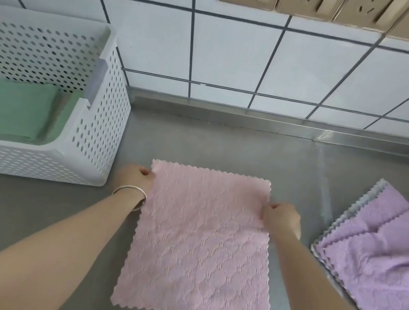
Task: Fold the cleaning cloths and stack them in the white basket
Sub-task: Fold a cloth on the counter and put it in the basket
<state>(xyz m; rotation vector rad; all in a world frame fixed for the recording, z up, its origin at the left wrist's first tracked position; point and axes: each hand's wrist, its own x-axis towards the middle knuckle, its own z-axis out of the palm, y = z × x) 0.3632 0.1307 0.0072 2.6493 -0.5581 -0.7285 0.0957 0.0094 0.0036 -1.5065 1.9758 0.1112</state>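
Observation:
A pink cleaning cloth (198,246) lies spread flat on the steel counter in front of me. My left hand (136,177) pinches its left edge near the far corner. On the opposite side, my right hand (281,216) pinches the right edge near the far corner. The white perforated basket (101,114) stands at the left against the wall. Inside it lies a folded green cloth (14,110).
A loose pile of purple cloths (382,257) with grey ones beneath lies at the right edge of the steel counter (227,145). A tiled wall with a row of sockets (333,5) rises behind. A silver bracelet (131,191) circles my left wrist.

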